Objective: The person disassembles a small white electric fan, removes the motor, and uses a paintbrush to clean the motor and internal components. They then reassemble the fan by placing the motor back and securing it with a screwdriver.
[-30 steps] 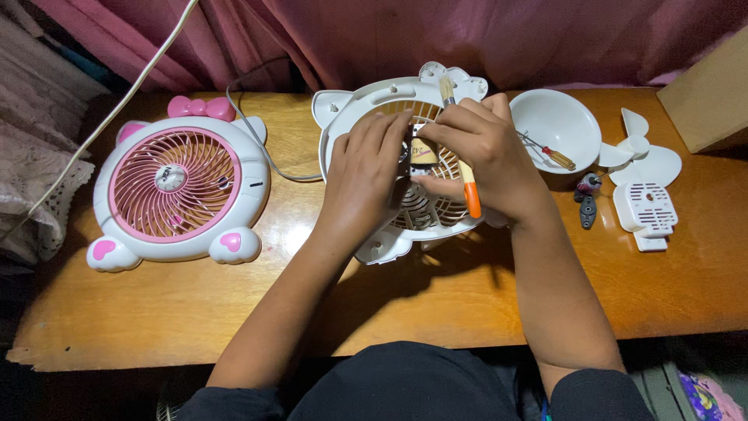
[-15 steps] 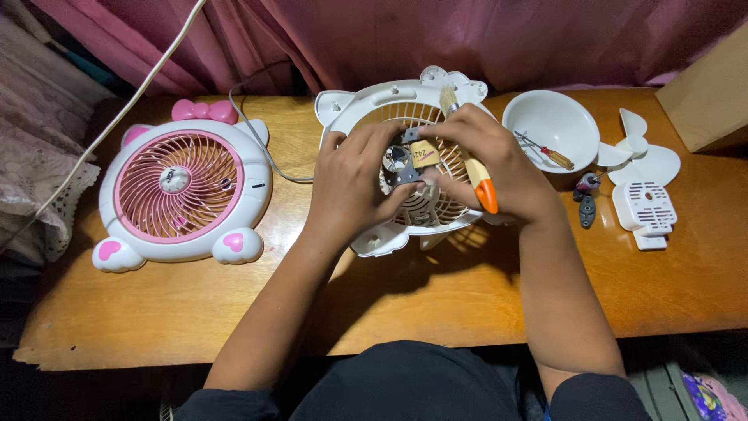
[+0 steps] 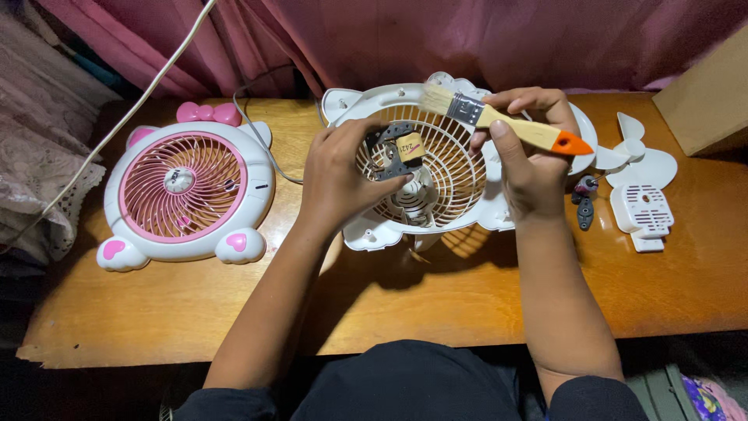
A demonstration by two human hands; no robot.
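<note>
since a moment ago the left hand (image 3: 336, 175) has been lifting the small motor (image 3: 396, 150) clear of the white fan grille (image 3: 448, 168), and the right hand (image 3: 528, 164) is now swinging the paintbrush (image 3: 499, 123) level, bristles pointing toward the motor, so the brushing seems to be moving onto that part. both hands are closed in grips. the motor is dark metal with a tan coil; the grille is ribbed plastic on the wooden bench (image 3: 436, 300); the pink fan (image 3: 185, 195) is sitting apart.
</note>
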